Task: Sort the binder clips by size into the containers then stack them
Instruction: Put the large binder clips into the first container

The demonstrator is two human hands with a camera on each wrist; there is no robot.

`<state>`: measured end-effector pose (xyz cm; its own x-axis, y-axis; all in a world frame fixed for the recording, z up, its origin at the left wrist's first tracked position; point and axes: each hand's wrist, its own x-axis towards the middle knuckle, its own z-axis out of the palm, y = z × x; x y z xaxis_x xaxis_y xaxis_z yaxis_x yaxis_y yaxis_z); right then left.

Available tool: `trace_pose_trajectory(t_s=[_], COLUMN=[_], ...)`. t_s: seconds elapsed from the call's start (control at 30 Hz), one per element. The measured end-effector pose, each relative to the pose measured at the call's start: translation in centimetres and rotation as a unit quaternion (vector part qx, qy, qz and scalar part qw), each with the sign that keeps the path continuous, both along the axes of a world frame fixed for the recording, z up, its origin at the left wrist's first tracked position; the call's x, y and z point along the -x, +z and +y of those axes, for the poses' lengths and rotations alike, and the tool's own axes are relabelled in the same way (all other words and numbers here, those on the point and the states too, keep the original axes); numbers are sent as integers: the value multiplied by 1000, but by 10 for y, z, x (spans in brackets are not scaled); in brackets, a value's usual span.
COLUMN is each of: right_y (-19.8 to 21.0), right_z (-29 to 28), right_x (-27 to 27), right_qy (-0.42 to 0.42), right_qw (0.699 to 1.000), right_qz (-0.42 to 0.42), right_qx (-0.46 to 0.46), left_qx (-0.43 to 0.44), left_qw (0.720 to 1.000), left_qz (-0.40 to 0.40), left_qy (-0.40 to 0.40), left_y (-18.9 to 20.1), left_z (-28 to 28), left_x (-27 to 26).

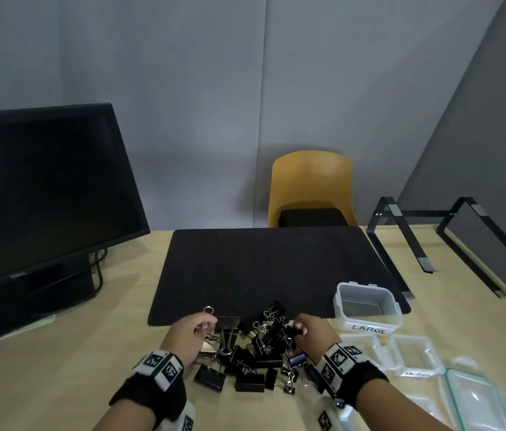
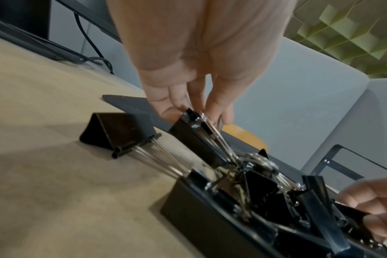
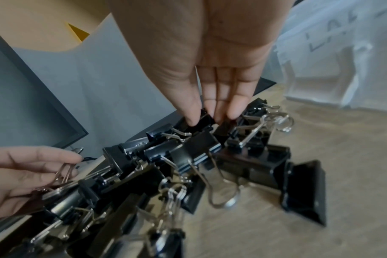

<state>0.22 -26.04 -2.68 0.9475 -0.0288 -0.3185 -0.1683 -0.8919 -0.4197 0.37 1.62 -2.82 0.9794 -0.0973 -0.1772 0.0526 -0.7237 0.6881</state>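
Observation:
A heap of black binder clips (image 1: 255, 349) of mixed sizes lies on the wooden table (image 1: 74, 368) at the near edge of the black mat (image 1: 261, 269). At the heap's left side, my left hand (image 1: 206, 325) pinches a large clip (image 2: 194, 139) by its wire handles (image 3: 64, 172). On the right side, my right hand (image 1: 300, 332) reaches down, thumb and fingers (image 3: 234, 111) pinching a smaller black clip (image 3: 202, 120) on top of the heap. A clear container labelled LARGE (image 1: 366, 306) stands empty to the right.
More clear containers and lids (image 1: 410, 356) lie right of the heap, one labelled Medium, plus a green-rimmed lid (image 1: 475, 399). A dark monitor (image 1: 43, 188) stands at the left, a black laptop stand (image 1: 450, 234) at the back right, and a yellow chair (image 1: 310, 188) behind the table.

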Motion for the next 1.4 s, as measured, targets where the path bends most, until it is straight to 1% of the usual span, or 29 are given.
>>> trace_pose_trajectory(t_s=[0.1,0.2,0.33,0.57,0.7,0.8,0.97,1.1,1.27,1.4], right_y=[4,6,9,9,16,19,19,24,24,19], right_z=[-2,-5,-8,-5,6,16,36,55,74,78], right_x=[0,1,3,5,-2,-7,-12,-23,-32,-36], right_qy=[-8,-25,-33,20,48,100,150,172,219,253], right_qw=[1000,999,998,999,998,994,988,985,975,963], right_qz=[-13,-27,-31,-9,-41,-44,-24,-16,-5,24], right_qx=[-7,-33,-54,-23,-10,-9,6,8,44,84], left_qx=[12,20,35,74,88,87,99,145,135,139], left_qw=[1000,999,998,995,992,992,995,989,990,989], left_qz=[-12,-20,-18,-26,-49,-56,-14,7,33,45], left_qy=[16,26,40,66,77,74,12,24,13,35], left_y=[5,9,14,18,22,23,22,22,21,17], left_z=[-1,0,0,-4,-6,-7,-7,-7,-9,-4], left_x=[1,1,3,6,9,11,13,11,10,8])
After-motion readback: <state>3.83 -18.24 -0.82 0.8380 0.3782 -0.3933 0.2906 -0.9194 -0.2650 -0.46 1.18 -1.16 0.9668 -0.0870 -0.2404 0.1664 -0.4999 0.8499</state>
